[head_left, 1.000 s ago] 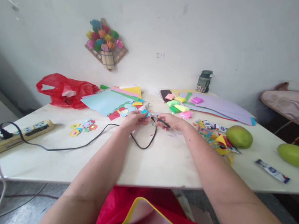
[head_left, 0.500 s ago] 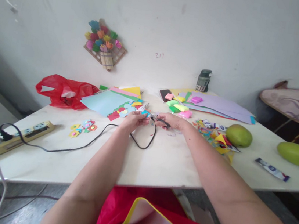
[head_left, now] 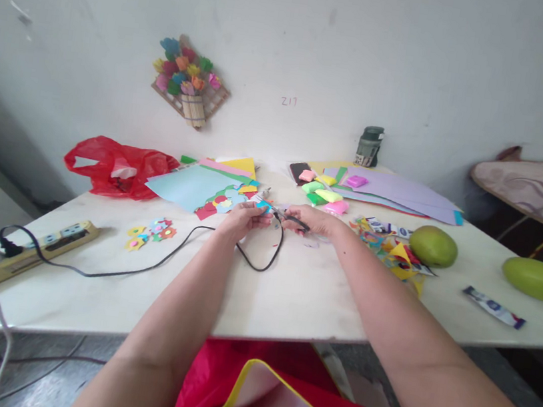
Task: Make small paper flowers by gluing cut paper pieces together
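Note:
My left hand [head_left: 245, 220] is closed on a small piece of blue paper [head_left: 264, 205]. From the right, my right hand [head_left: 313, 220] grips black-handled scissors [head_left: 299, 222], whose blades point left at the blue piece. A black cord [head_left: 262, 269] loops on the table just below both hands. Cut paper shapes in red, green and yellow [head_left: 221, 202] lie beyond my left hand. Soft packets in green, yellow and pink [head_left: 328, 196] sit beyond my right hand.
On the white table [head_left: 288, 300] are a red bag [head_left: 140, 165], a power strip [head_left: 58, 244], paper flowers [head_left: 165, 229], purple sheets [head_left: 399, 191], paper scraps [head_left: 403, 254], two green fruits [head_left: 433, 246] and a tube [head_left: 493, 307]. A dark bottle [head_left: 369, 146] stands by the wall.

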The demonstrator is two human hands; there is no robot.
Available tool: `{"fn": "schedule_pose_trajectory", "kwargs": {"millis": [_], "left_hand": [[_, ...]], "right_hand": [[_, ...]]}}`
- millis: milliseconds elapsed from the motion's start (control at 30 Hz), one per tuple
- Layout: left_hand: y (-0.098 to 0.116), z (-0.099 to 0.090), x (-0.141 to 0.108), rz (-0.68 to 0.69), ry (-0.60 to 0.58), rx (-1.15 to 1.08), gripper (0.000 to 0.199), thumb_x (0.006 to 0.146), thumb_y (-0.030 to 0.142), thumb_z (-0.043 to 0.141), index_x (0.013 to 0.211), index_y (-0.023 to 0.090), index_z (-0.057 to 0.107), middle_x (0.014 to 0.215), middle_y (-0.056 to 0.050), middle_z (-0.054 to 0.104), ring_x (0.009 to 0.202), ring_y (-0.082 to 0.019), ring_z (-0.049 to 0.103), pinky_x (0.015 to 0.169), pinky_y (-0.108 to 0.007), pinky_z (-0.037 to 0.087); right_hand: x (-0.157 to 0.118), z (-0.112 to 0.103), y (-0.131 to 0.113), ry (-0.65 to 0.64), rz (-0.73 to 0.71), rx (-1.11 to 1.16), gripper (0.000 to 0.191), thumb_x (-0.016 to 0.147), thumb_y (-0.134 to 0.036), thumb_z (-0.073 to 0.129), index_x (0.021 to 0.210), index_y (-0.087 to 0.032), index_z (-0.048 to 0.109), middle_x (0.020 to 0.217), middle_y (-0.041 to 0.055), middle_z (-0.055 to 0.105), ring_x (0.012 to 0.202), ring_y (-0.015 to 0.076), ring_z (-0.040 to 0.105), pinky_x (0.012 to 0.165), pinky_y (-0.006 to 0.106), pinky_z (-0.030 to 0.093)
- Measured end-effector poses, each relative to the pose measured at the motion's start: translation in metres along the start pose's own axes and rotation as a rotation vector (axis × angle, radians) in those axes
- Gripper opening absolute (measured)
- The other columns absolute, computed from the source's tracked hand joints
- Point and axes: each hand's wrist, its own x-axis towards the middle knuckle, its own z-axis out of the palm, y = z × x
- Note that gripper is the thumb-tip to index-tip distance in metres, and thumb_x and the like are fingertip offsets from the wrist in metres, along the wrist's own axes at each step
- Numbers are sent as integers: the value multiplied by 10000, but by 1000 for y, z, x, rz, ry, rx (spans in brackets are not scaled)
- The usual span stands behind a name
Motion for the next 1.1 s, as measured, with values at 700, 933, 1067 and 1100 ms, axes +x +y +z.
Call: {"fn": "schedule_pose_trajectory", "kwargs": {"millis": [700,933,1067,1100], "left_hand": [[-1,0,-1,6,-51,-1,39,739,110,600,707,89,604,585,-52,622,522,-112,595,580,-234,527],[0,1,-1,-1,-36,-8,24,736,115,614,742,93,609,619,-71,645,556,-130,619,612,-255,536],[1,2,-2,-23,-24,4,30,742,114,603,755,87,608,671,-98,672,560,-142,637,615,-265,545],[1,2,-2,-25,-25,9,39,741,119,607,764,87,607,677,-99,675,553,-142,638,611,-265,546]], "right_hand": [[-9,2,-17,21,86,56,107,750,-220,604,703,-155,533,484,-57,460,384,48,393,366,176,304],[-2,1,-2,-1,28,91,152,723,-286,627,733,-163,539,500,-58,475,396,48,406,361,172,283],[-4,1,-3,7,13,84,155,718,-285,631,746,-158,547,506,-59,475,393,43,403,364,167,289],[-4,1,-4,8,14,74,159,718,-289,632,745,-158,546,505,-60,475,393,44,405,364,168,290]]}}
